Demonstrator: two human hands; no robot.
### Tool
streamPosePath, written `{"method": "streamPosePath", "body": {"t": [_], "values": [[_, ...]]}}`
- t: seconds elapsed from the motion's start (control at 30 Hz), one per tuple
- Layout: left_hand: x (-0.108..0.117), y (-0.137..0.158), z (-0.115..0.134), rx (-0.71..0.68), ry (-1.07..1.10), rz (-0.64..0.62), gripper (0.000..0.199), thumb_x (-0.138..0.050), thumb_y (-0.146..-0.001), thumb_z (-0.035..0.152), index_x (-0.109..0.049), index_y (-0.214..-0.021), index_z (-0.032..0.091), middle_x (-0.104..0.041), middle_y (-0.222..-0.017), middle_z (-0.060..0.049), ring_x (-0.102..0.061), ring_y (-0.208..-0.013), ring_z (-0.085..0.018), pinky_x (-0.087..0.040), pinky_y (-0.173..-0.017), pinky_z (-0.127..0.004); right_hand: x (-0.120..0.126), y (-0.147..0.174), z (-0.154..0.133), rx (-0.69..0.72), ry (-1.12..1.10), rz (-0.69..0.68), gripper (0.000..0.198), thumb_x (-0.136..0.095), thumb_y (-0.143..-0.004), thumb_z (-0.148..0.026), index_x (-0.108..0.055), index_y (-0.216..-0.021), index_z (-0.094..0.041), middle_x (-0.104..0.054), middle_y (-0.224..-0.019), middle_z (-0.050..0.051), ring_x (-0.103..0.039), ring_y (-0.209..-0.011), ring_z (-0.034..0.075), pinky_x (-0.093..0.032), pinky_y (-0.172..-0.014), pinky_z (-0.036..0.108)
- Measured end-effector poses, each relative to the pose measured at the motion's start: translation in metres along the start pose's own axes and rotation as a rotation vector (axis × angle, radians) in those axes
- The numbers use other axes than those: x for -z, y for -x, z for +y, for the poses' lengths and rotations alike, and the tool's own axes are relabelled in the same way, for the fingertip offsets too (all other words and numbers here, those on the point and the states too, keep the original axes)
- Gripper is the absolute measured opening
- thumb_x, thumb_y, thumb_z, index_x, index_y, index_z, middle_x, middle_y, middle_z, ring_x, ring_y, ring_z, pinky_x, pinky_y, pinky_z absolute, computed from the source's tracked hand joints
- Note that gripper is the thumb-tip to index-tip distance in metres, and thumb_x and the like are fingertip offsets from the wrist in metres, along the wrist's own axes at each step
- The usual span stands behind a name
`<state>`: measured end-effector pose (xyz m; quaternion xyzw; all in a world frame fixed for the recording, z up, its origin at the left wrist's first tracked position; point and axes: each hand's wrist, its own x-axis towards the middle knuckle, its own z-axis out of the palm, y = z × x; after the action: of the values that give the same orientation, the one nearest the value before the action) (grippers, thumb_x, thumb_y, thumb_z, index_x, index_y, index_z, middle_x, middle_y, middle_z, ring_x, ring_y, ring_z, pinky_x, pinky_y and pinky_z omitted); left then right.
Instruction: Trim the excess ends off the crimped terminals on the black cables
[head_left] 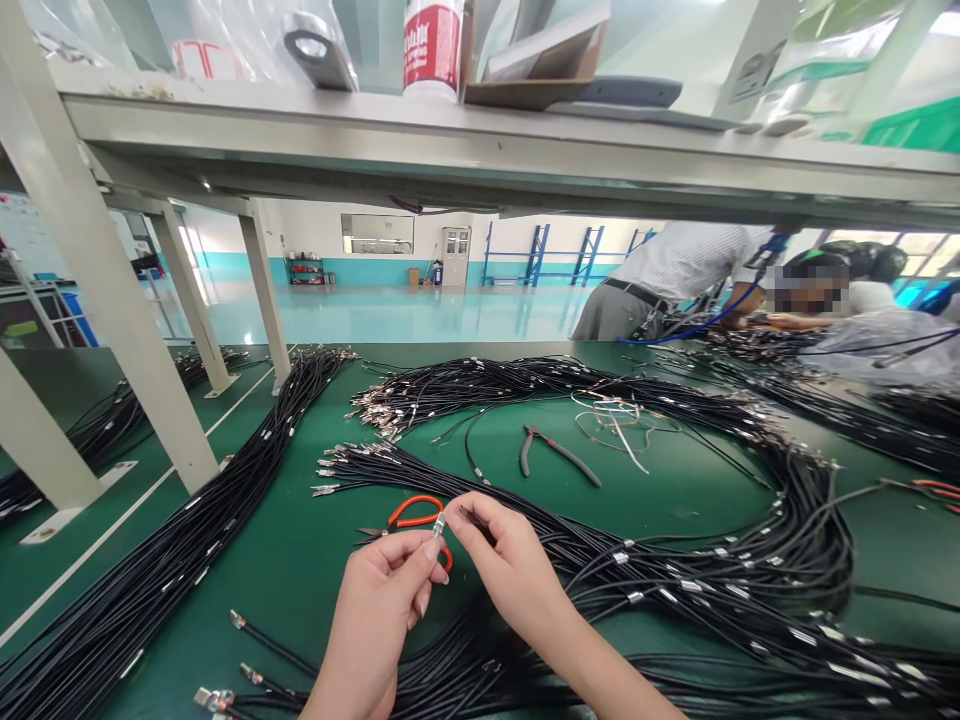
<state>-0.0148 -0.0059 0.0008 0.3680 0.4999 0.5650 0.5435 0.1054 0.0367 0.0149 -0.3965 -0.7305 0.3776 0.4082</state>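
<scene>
Between the thumb and fingers of my left hand is a small silver cable connector, tilted upward. My right hand is closed, its fingertips beside the connector's upper end; dark strands show in its grip, but what exactly it pinches is hard to make out. Just behind my fingers lies an orange-handled cutting tool, partly covered by my hands. A bundle of black cables with silver ends passes behind my right hand. More loose cable ends with metal connectors lie to the left of my left wrist.
Grey-handled pliers lie on the green tabletop, near loose white wire scraps. Another long cable bundle runs along the left by metal shelf legs. Overhead spans a shelf. People work across the table.
</scene>
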Motion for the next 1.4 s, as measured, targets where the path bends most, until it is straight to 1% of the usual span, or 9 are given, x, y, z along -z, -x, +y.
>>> {"method": "streamPosePath", "body": {"t": [0.13,0.27,0.37,0.53,0.67,0.83,1.13,1.27,1.4], "values": [[0.0012,-0.0007,0.0004,-0.003,0.008,-0.026,0.027,-0.062,-0.068,0.037,-0.062,-0.061,0.011,-0.046,-0.048,0.002,-0.028,-0.042,-0.003,-0.018,-0.040,-0.017,-0.0015,-0.0002,0.0013,-0.029,-0.093,-0.018,0.015,-0.046,-0.082,-0.027,-0.057,-0.083,-0.016,-0.060,-0.080,0.001,-0.053,-0.074,0.014,-0.040,-0.069,0.023],[0.0014,-0.0011,-0.0005,0.016,0.009,-0.044,0.027,-0.061,-0.069,0.038,-0.062,-0.063,0.012,-0.050,-0.051,0.001,-0.028,-0.041,-0.003,-0.017,-0.040,-0.018,-0.0035,0.0013,0.0024,-0.014,-0.106,-0.024,0.015,-0.046,-0.082,-0.026,-0.058,-0.077,-0.016,-0.058,-0.074,0.000,-0.051,-0.070,0.012,-0.040,-0.066,0.022],[0.0017,-0.0016,-0.0024,0.014,0.012,-0.046,0.027,-0.061,-0.069,0.037,-0.061,-0.062,0.012,-0.048,-0.049,0.002,-0.027,-0.041,-0.003,-0.017,-0.040,-0.018,-0.0055,0.0021,0.0024,0.003,-0.142,-0.022,0.015,-0.046,-0.082,-0.024,-0.057,-0.075,-0.016,-0.057,-0.072,-0.001,-0.050,-0.069,0.011,-0.040,-0.066,0.021],[0.0034,-0.0026,-0.0048,-0.013,0.007,-0.060,0.029,-0.057,-0.073,0.036,-0.060,-0.057,0.011,-0.041,-0.042,0.003,-0.026,-0.040,-0.004,-0.017,-0.039,-0.018,-0.0069,0.0008,0.0022,-0.034,-0.258,-0.071,0.010,-0.050,-0.080,-0.022,-0.058,-0.078,-0.016,-0.057,-0.073,-0.001,-0.051,-0.069,0.011,-0.040,-0.064,0.021],[0.0030,-0.0019,-0.0040,-0.028,0.021,-0.054,0.028,-0.057,-0.073,0.034,-0.060,-0.057,0.011,-0.042,-0.043,0.003,-0.027,-0.040,-0.004,-0.018,-0.039,-0.018,-0.0046,-0.0006,0.0018,-0.075,-0.338,-0.127,0.012,-0.053,-0.078,-0.024,-0.060,-0.084,-0.016,-0.057,-0.071,-0.001,-0.050,-0.065,0.010,-0.040,-0.059,0.020],[0.0005,0.0005,-0.0026,0.003,0.010,-0.047,0.027,-0.058,-0.072,0.036,-0.060,-0.060,0.011,-0.047,-0.048,0.001,-0.029,-0.039,-0.004,-0.018,-0.038,-0.018,-0.0027,-0.0015,0.0030,-0.130,-0.325,-0.084,0.022,-0.049,-0.081,-0.032,-0.059,-0.072,-0.015,-0.055,-0.067,0.000,-0.052,-0.068,0.012,-0.041,-0.063,0.022],[0.0020,-0.0011,-0.0029,-0.026,-0.008,-0.027,0.029,-0.055,-0.074,0.033,-0.057,-0.054,0.012,-0.042,-0.042,0.003,-0.028,-0.039,-0.004,-0.018,-0.039,-0.018,-0.0080,0.0010,0.0061,-0.057,-0.281,-0.071,0.014,-0.050,-0.080,-0.027,-0.058,-0.077,-0.016,-0.056,-0.075,0.000,-0.050,-0.073,0.013,-0.040,-0.068,0.023],[0.0019,-0.0024,-0.0024,-0.037,0.027,-0.007,0.025,-0.058,-0.071,0.033,-0.061,-0.060,0.012,-0.050,-0.050,0.000,-0.031,-0.039,-0.003,-0.020,-0.038,-0.018,-0.0062,0.0010,0.0057,-0.080,-0.256,-0.092,0.014,-0.055,-0.076,-0.028,-0.057,-0.085,-0.017,-0.049,-0.064,-0.003,-0.044,-0.060,0.011,-0.037,-0.058,0.022],[0.0023,-0.0021,-0.0012,-0.029,0.067,0.033,0.025,-0.060,-0.070,0.036,-0.065,-0.075,0.012,-0.055,-0.055,-0.001,-0.034,-0.040,-0.003,-0.020,-0.038,-0.017,-0.0027,0.0019,0.0061,-0.049,-0.220,-0.032,0.025,-0.040,-0.085,-0.036,-0.053,-0.099,-0.020,-0.045,-0.060,-0.004,-0.043,-0.057,0.010,-0.037,-0.056,0.022]]}}
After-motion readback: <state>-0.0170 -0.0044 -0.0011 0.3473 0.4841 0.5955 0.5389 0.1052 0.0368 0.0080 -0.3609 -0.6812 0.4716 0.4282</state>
